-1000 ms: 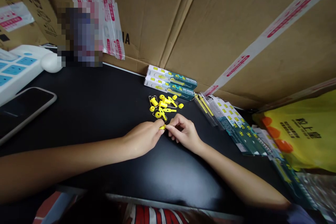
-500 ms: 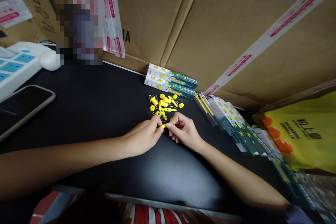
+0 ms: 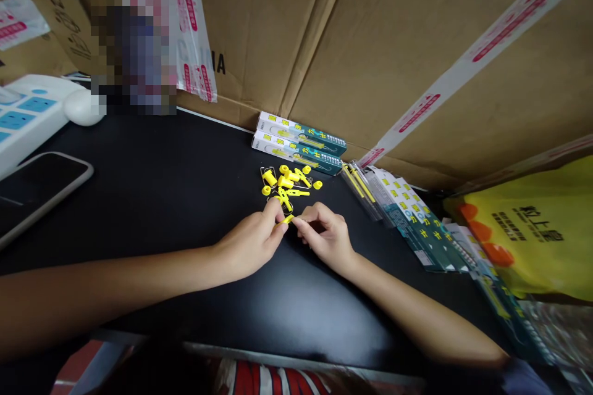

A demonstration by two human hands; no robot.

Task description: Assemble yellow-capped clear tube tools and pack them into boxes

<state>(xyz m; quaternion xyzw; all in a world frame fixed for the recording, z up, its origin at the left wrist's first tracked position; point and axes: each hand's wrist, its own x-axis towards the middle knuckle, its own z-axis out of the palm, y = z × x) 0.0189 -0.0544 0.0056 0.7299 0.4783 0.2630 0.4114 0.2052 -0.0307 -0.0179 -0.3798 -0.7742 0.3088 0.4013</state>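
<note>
Head view: hands point(image 3: 252, 244) point(image 3: 331, 241) pinch yellow piece point(image 3: 288, 219), well inside table edge point(image 3: 278, 360).

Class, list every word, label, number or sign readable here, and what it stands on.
"IA", on the large brown cardboard panel.
"力计", on two white-and-teal cardboard boxes; their other characters are blurred.
"上皇", on the yellow plastic bag; its other characters are blurred.
Too small or blurred: red labels on diagonal white tape, print on overlapping white-and-teal cartons, black print on the left brown cardboard flap.
</note>
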